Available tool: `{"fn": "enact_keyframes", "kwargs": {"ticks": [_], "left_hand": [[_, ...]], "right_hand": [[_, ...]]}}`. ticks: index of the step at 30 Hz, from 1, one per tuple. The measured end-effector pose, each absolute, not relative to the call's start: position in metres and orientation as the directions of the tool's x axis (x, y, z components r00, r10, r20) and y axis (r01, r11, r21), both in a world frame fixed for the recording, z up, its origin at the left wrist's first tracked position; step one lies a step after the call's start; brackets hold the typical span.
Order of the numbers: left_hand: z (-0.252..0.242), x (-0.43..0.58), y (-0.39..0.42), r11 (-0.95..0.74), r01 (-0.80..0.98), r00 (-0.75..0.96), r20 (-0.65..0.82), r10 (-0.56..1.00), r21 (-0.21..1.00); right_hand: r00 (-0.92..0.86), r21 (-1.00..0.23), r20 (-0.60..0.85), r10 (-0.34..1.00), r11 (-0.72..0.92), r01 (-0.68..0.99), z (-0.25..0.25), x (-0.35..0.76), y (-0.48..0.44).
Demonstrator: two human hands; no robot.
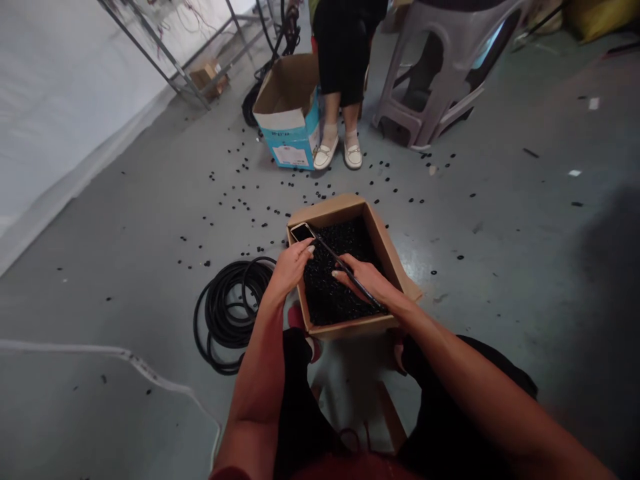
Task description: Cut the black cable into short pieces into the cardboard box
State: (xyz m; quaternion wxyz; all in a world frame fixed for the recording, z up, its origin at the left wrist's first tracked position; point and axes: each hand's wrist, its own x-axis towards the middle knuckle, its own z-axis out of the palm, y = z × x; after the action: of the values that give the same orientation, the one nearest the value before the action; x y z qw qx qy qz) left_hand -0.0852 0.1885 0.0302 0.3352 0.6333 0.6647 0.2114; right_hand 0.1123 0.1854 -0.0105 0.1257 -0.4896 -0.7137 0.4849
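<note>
A brown cardboard box (385, 250) sits on the floor between my knees, filled with small black pieces (333, 293). My right hand (365, 280) lies over the box and seems shut on a thin black rod (345, 263) running diagonally across it. My left hand (293, 267) is at the box's near-left rim, its fingertips close to the rod. By those fingers, a flat dark rectangular object (301, 232), perhaps a phone, lies at the box's far-left corner. Part of the box's contents is hidden under my hands.
A coil of black hose (230, 313) lies left of the box. Small black pieces (240, 203) are scattered across the grey floor. Ahead stand a blue-and-white carton (289, 127), a person in white shoes (340, 80) and a grey plastic stool (430, 80).
</note>
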Motion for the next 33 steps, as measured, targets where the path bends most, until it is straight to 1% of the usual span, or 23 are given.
{"fn": "enact_keyframes", "kwargs": {"ticks": [3, 6, 14, 21, 24, 29, 33], "left_hand": [[0.032, -0.086, 0.189, 0.126, 0.696, 0.025, -0.199, 0.980, 0.707], [0.031, -0.087, 0.188, 0.136, 0.695, 0.015, -0.204, 0.979, 0.706], [0.031, -0.087, 0.188, 0.110, 0.707, 0.030, -0.185, 0.982, 0.699], [0.032, -0.086, 0.189, 0.119, 0.722, 0.034, -0.207, 0.978, 0.682], [0.031, -0.087, 0.189, 0.114, 0.713, 0.048, -0.211, 0.976, 0.692], [0.030, -0.087, 0.190, 0.118, 0.690, 0.049, -0.209, 0.977, 0.714], [0.027, -0.083, 0.191, 0.139, 0.688, 0.026, -0.215, 0.976, 0.712]], "right_hand": [[-0.484, -0.818, -0.287, 0.827, 0.052, 0.573, -0.008, 0.111, 0.182], [-0.476, -0.815, -0.311, 0.823, 0.026, 0.578, -0.007, 0.109, 0.179], [-0.445, -0.793, -0.327, 0.834, 0.015, 0.610, -0.014, 0.106, 0.175], [-0.442, -0.795, -0.311, 0.841, 0.025, 0.606, -0.011, 0.106, 0.174], [-0.433, -0.786, -0.322, 0.842, 0.017, 0.618, -0.013, 0.106, 0.173], [-0.443, -0.805, -0.279, 0.852, 0.045, 0.592, -0.020, 0.106, 0.172], [-0.414, -0.762, -0.305, 0.858, 0.040, 0.646, -0.020, 0.108, 0.176]]}}
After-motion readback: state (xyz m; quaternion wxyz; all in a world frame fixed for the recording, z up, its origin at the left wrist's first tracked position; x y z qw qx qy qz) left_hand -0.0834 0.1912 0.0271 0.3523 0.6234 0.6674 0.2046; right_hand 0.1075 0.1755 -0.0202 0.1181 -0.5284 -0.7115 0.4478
